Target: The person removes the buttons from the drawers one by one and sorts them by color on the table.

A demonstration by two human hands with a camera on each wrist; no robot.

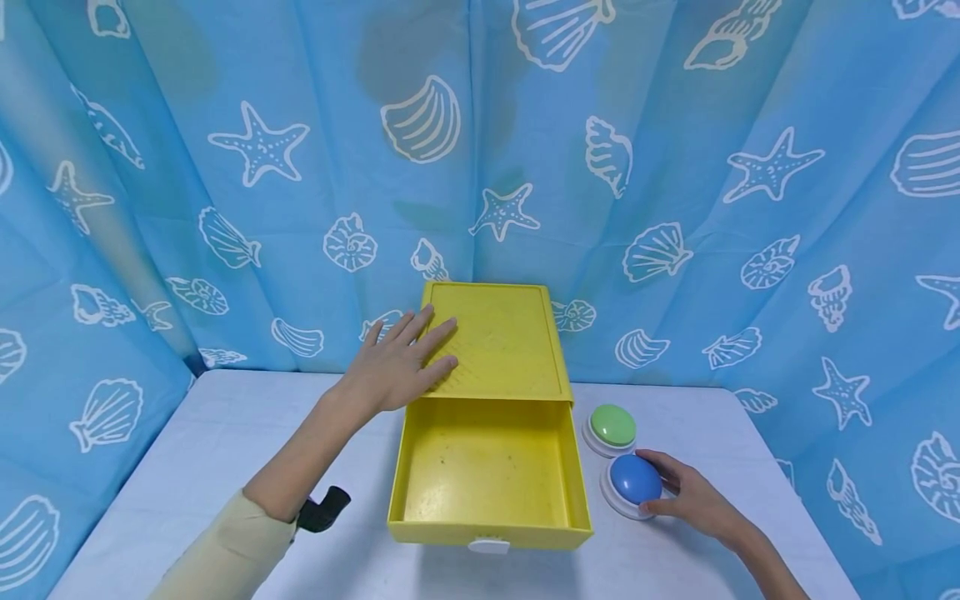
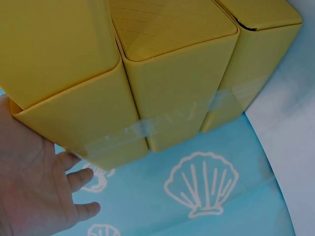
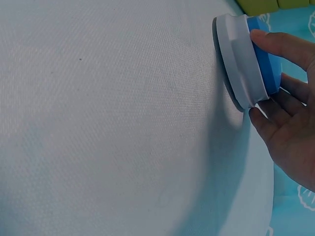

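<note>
A yellow drawer box [image 1: 498,342] stands mid-table with its drawer [image 1: 487,533] pulled out toward me. My left hand [image 1: 393,362] lies flat on the left part of the box top, fingers spread. In the left wrist view the left hand [image 2: 37,182] is beside the yellow box wall [image 2: 83,118]. To the right of the drawer, a round blue push button [image 1: 635,479] in a white base sits on the table. My right hand [image 1: 693,500] holds it from the right, thumb at the near side and fingers at the far side; the right wrist view shows the thumb [image 3: 283,44] against the blue button [image 3: 266,59].
A green push button [image 1: 612,425] with a white base is just behind the blue one. The white table [image 1: 300,450] ends at a blue shell-patterned curtain [image 1: 480,183]. A black object [image 1: 324,510] shows at my left wrist. The drawer has a white handle [image 1: 489,546].
</note>
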